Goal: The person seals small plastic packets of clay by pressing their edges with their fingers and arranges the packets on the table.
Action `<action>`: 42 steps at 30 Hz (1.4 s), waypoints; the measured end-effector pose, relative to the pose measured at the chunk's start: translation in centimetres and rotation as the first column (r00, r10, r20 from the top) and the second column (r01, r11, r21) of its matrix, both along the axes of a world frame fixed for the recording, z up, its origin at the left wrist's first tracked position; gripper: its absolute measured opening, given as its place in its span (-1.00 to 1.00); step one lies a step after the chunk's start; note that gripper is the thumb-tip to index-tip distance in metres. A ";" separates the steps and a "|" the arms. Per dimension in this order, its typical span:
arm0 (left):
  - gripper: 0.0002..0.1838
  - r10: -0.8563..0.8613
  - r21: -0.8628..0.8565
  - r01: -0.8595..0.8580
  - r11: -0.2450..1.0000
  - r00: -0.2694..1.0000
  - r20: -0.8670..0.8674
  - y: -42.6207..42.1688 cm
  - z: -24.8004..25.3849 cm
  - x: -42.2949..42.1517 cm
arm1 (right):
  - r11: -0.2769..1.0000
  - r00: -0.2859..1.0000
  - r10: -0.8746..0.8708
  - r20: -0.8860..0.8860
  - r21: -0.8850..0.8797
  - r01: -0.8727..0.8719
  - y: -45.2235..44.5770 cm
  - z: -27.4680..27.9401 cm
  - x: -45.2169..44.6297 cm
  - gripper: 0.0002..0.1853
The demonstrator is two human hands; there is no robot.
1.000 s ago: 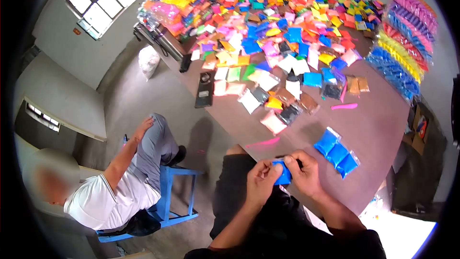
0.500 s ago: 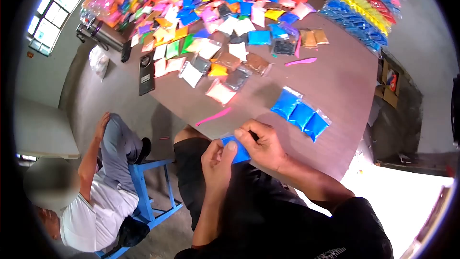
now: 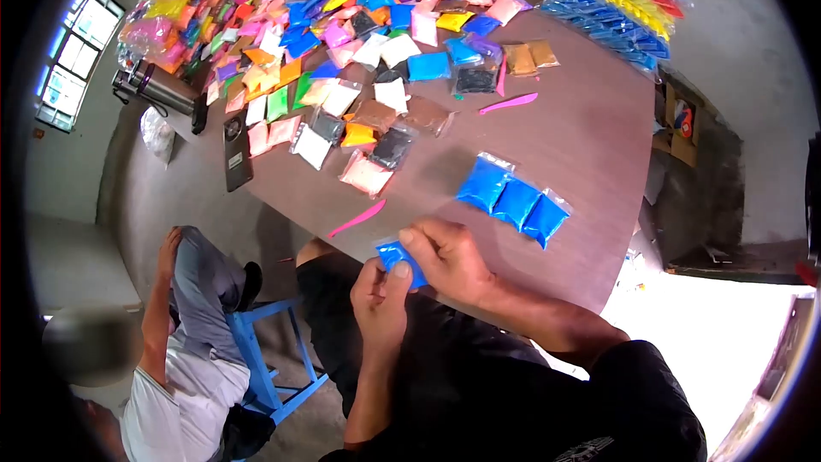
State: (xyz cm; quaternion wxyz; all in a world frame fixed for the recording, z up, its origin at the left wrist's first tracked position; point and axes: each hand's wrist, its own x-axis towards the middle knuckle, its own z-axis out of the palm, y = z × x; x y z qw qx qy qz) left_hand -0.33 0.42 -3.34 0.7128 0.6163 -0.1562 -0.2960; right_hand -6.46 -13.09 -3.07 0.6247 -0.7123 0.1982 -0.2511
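Observation:
Between my two hands is a small blue packet [image 3: 396, 254] in clear plastic, just over the near edge of the table. My left hand [image 3: 380, 304] pinches its lower side, thumb on top. My right hand [image 3: 449, 261] grips the packet's upper right side with thumb and bent fingers; part of the packet is hidden under them. Beyond my right hand, three similar blue packets [image 3: 516, 203] lie side by side, overlapping, on the table. A pink plastic knife [image 3: 357, 218] lies just past my left hand, and another pink knife [image 3: 509, 103] rests farther back.
A large heap of coloured packets [image 3: 333, 26] covers the table's far side [image 3: 590, 137]. Bundled bags [image 3: 607, 13] stand at the back right. A phone [image 3: 237, 152] and a steel flask [image 3: 162, 88] are at the left edge. A seated person [image 3: 192, 385] is on my left.
The view has shifted, so the table's contents appear lower and farther left. My fingers have moved on the blue packet, and its top corner now shows beyond them.

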 end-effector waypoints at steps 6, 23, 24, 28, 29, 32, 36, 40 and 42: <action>-0.81 0.003 -0.013 -0.003 1.000 1.000 0.016 -0.2 -0.6 0.3 | 0.969 0.994 0.007 -0.113 -0.243 -0.034 -1.0 1.9 0.0 -0.74; -0.82 0.011 0.004 -0.011 1.000 1.000 -0.020 0.2 0.3 0.7 | 0.982 0.993 -0.121 0.019 0.146 0.117 -0.5 -1.5 0.6 -0.77; -0.81 0.092 -0.006 -0.092 0.996 0.996 -0.004 0.0 0.4 0.8 | 0.984 0.993 -0.119 0.027 0.134 0.115 -0.5 -1.3 0.6 -0.77; -0.76 0.162 0.115 -0.192 0.975 0.959 0.233 0.1 0.8 1.8 | 0.993 0.992 -0.080 0.101 0.093 0.071 0.3 -1.7 0.6 -0.86; -0.75 0.140 0.206 -0.240 0.949 0.902 0.408 -0.1 1.3 1.9 | 0.999 0.987 -0.035 0.155 -0.003 0.035 0.5 -1.9 0.7 -0.89; -0.66 0.054 0.303 -0.333 0.893 0.747 0.662 -1.0 2.0 1.5 | 0.998 0.998 0.024 0.052 -0.062 -0.021 1.0 0.3 0.4 -0.81; -0.55 -0.079 0.205 -0.288 0.936 0.393 0.916 -1.0 0.3 1.6 | 0.998 0.998 -0.061 0.027 -0.033 0.062 1.0 0.6 0.3 -0.67; -0.42 -0.108 0.197 -0.108 0.974 0.546 0.831 -0.5 1.8 1.2 | 0.995 0.995 -0.089 0.053 0.055 0.086 0.7 -0.7 0.6 -0.76; -0.45 -0.077 0.157 -0.038 0.987 0.744 0.664 0.3 2.1 1.2 | 0.991 0.998 -0.061 -0.009 0.122 0.062 0.5 -0.6 0.3 -0.81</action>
